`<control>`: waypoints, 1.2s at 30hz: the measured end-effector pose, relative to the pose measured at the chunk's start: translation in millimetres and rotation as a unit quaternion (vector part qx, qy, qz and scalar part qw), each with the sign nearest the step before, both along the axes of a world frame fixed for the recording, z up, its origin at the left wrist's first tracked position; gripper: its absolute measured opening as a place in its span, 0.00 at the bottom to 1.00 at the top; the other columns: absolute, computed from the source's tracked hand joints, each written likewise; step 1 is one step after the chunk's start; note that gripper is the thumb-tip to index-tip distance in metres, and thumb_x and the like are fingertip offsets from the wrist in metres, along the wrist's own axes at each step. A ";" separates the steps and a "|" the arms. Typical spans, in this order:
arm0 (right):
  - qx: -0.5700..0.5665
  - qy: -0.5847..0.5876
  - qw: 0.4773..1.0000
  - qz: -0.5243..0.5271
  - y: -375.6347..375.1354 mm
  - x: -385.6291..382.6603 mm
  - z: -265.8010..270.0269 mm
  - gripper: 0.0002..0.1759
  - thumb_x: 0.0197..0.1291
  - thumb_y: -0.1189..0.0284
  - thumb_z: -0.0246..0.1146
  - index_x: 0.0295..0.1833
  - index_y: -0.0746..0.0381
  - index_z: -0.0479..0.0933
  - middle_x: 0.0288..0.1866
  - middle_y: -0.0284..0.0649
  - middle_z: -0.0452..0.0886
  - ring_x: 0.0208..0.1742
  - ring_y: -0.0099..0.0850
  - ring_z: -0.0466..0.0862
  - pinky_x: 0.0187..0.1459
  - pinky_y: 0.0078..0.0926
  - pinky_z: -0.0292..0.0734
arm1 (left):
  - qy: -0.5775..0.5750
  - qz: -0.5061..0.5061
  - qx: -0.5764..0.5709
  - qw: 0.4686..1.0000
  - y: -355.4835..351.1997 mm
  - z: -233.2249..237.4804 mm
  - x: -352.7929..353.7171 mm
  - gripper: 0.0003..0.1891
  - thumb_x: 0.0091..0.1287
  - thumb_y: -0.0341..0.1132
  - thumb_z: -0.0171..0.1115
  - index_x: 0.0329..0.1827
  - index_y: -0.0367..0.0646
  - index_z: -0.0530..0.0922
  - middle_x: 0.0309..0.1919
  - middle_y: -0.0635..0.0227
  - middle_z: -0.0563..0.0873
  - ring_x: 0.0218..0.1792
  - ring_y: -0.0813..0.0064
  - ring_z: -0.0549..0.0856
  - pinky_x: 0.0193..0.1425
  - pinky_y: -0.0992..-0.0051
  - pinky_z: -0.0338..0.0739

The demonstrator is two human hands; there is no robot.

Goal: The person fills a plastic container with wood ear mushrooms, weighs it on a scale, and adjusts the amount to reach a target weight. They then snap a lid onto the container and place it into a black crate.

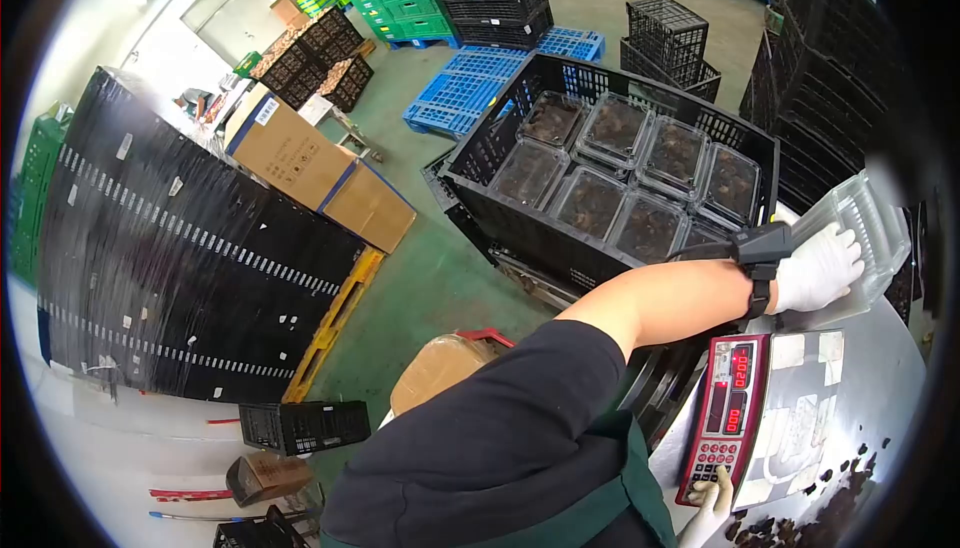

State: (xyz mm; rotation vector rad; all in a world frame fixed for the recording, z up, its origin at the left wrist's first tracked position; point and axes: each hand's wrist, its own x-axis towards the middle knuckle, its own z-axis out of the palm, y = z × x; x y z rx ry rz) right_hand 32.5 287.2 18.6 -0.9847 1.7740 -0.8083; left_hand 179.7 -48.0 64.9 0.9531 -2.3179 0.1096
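My left hand, in a white glove with a black band on the wrist, grips an empty clear plastic clamshell box above the far end of a digital scale. The scale's red panel shows lit red digits. Only the gloved fingers of my right hand show at the bottom edge, touching the panel's near corner by the keypad. Whether they hold anything is hidden. Dark dried pieces lie scattered on the metal table beside the scale.
A black crate just beyond my left arm holds several closed clear boxes of dark produce. Stacked black and green crates, blue pallets, cardboard boxes and a wrapped black pallet load stand around the green floor.
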 end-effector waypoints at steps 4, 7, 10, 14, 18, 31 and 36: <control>0.006 -0.031 0.999 0.010 0.5 -5.1 -10.5 0.18 0.74 0.76 0.54 0.66 0.64 0.77 0.41 0.39 0.84 0.38 0.26 0.80 0.45 0.23 0.77 | -0.070 0.060 -0.115 0.989 -22.5 4.2 -14.0 0.10 0.57 0.42 0.64 0.32 0.47 0.87 0.37 0.63 0.87 0.46 0.63 0.83 0.55 0.61 0.72; -0.067 -0.053 0.996 -0.027 10.5 -29.9 -63.2 0.18 0.73 0.76 0.52 0.63 0.68 0.77 0.31 0.36 0.80 0.28 0.20 0.74 0.31 0.17 0.71 | -0.017 -0.042 0.010 0.999 -45.8 11.7 -16.4 0.09 0.52 0.39 0.63 0.28 0.47 0.89 0.29 0.56 0.88 0.36 0.56 0.88 0.45 0.59 0.80; -0.064 -0.080 0.991 -0.087 22.8 -12.5 -23.8 0.16 0.72 0.79 0.53 0.61 0.68 0.78 0.34 0.35 0.81 0.31 0.20 0.75 0.38 0.17 0.72 | -0.010 -0.198 0.082 0.977 -39.3 34.8 13.6 0.16 0.59 0.48 0.62 0.42 0.50 0.89 0.38 0.58 0.89 0.43 0.56 0.87 0.51 0.56 0.79; -0.090 -0.004 0.987 -0.135 59.0 -13.7 -10.0 0.15 0.69 0.76 0.58 0.58 0.64 0.82 0.36 0.35 0.86 0.35 0.21 0.82 0.40 0.21 0.78 | -0.034 -0.100 0.233 0.967 -22.6 77.6 -4.0 0.17 0.61 0.44 0.70 0.44 0.40 0.88 0.34 0.62 0.91 0.36 0.73 0.88 0.43 0.71 0.81; -0.106 0.057 0.974 -0.194 107.2 -10.6 -19.9 0.16 0.67 0.77 0.57 0.58 0.63 0.82 0.35 0.41 0.87 0.34 0.24 0.84 0.40 0.24 0.79 | -0.111 -0.126 0.116 0.979 -86.8 61.2 -2.1 0.17 0.56 0.42 0.77 0.36 0.37 0.86 0.30 0.59 0.88 0.33 0.70 0.87 0.40 0.71 0.79; -0.022 0.404 0.799 -0.444 266.2 17.6 -82.0 0.13 0.60 0.75 0.62 0.51 0.59 0.81 0.49 0.42 0.82 0.52 0.41 0.80 0.54 0.35 0.77 | -0.031 -0.351 0.101 0.930 131.2 -1.8 -77.5 0.06 0.65 0.25 0.68 0.44 0.38 0.85 0.36 0.68 0.87 0.36 0.74 0.82 0.41 0.75 0.75; 0.037 0.463 0.661 -0.590 352.3 8.2 -110.0 0.18 0.57 0.76 0.64 0.55 0.60 0.81 0.53 0.43 0.81 0.57 0.44 0.78 0.61 0.38 0.73 | -0.145 -0.308 0.213 0.916 148.7 -47.3 -84.7 0.12 0.64 0.28 0.71 0.50 0.41 0.85 0.34 0.63 0.88 0.34 0.75 0.84 0.41 0.75 0.77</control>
